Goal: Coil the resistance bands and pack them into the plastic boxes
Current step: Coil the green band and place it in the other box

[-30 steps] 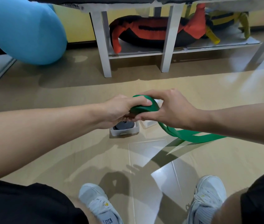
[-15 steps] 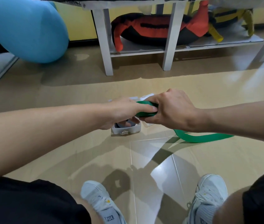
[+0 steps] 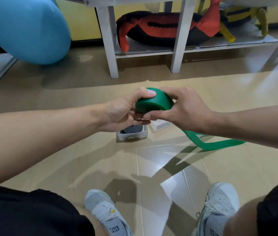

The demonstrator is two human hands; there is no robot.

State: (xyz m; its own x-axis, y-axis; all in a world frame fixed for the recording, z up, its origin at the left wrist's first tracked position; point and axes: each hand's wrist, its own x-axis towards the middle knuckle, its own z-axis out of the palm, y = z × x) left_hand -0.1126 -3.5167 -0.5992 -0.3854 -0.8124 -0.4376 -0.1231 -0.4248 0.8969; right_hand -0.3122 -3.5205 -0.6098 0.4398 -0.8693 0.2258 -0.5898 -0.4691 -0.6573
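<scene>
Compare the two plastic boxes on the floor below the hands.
The left box holds a coiled dark band; the right box shows no band inside. The left box sits nearer the person, the right box slightly farther. Both are small, whitish, lidless and partly hidden by the hands.

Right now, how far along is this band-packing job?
One plastic box already holds a dark coiled band. In hand: the left hand and right hand grip the green band, mostly rolled. Left: its loose tail on the floor needs winding, then the coil goes into the other box, which looks empty.
</scene>
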